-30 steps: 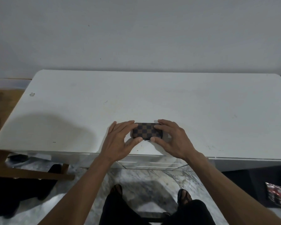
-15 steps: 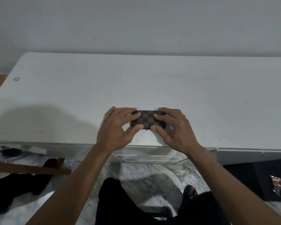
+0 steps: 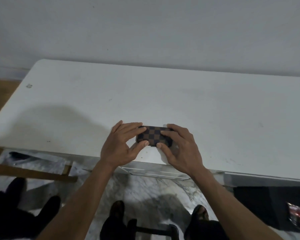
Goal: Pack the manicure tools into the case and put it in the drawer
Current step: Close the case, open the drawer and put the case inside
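Note:
A small brown-and-black checkered case (image 3: 154, 135) lies closed on the white table (image 3: 215, 118), near its front edge. My left hand (image 3: 121, 144) grips the case's left end, fingers on top and thumb against the near edge. On the right end, my right hand (image 3: 180, 149) holds it the same way, with fingers across the top and thumb at the near side. No loose manicure tools are in view. A drawer front (image 3: 156, 172) shows just under the table edge below my hands.
A wooden frame (image 3: 33, 172) stands low at the left beside dark things on the marble floor (image 3: 145, 193). A black box (image 3: 270, 205) sits under the table at the right. My feet are below, by a dark stool.
Both hands have stayed on the case, and the fingers have shifted slightly over its top. The camera view has moved a little.

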